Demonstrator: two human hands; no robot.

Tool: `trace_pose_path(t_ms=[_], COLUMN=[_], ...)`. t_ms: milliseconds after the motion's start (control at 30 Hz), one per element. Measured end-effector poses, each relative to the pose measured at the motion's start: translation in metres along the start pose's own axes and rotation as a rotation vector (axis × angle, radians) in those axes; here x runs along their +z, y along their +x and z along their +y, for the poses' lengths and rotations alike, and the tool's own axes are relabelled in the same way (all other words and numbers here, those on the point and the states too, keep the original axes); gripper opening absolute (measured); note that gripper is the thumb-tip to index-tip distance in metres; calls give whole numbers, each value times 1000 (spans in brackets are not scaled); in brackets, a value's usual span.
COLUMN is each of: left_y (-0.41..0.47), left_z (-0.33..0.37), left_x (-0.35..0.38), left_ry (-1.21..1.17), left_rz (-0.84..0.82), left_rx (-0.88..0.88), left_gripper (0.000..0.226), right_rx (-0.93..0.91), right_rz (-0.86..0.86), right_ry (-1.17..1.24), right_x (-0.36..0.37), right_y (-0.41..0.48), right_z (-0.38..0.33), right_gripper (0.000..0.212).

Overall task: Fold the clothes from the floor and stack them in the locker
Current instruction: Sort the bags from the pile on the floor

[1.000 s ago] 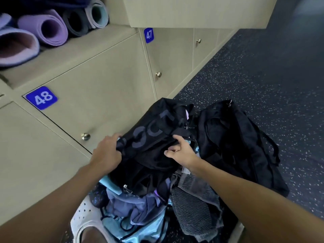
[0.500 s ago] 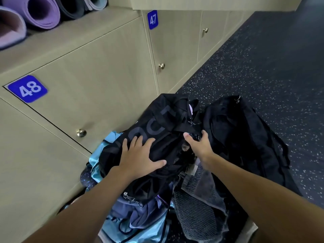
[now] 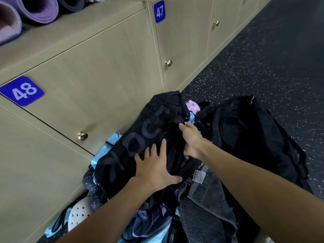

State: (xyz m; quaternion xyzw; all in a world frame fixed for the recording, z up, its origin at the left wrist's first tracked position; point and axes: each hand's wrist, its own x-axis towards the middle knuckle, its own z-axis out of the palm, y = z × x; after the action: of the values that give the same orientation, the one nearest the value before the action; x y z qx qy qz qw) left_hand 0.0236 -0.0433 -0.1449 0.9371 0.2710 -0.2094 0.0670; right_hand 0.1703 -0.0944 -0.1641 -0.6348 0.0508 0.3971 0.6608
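With L hand flat, fingers spread, on black lettered bag and R hand gripping its fabric just beyond, lift slowly w/o dragging clothes below the wrists.

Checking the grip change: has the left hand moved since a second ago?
Yes. The left hand has shifted right, away from locker 48's knob, and now lies flat on the black bag.

We saw soft, rather dim light and faint shadows; the locker doors bowed toward the frame's edges, and the black fabric at centre lost detail.
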Motion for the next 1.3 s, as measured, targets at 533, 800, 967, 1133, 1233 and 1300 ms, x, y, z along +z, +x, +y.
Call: trace_pose_path(t_ms=[533, 800, 967, 1133, 1233, 1300], left_y=[-30, -43, -41, -27, -11, -1], left_z=[-39, -40, -51, -53, -58, -60], left_x=[-61, -94, -92, -83, -78, -77], left_ry=[-506, -777, -760, -742, -703, -623], left_rz=[289, 204, 38, -147, -178, -184], left_rx=[61, 201, 196, 194, 176, 179], left_gripper=[82, 73, 67, 59, 59, 57], right_rx=[-205, -788, -834, -819, -788, -795], right_rz=[-16, -56, -215, -213, -223, -222], right_ry=[-25, -762, -1486, -1476, -1443, -1456], right_x=[16, -28, -57, -54, -46, -40], right_y=[-40, -88, -85, -54, -41, -29], right_z=[-64, -84, -60, -40, -35, -34], right_gripper=[22, 63, 113, 69, 55, 48])
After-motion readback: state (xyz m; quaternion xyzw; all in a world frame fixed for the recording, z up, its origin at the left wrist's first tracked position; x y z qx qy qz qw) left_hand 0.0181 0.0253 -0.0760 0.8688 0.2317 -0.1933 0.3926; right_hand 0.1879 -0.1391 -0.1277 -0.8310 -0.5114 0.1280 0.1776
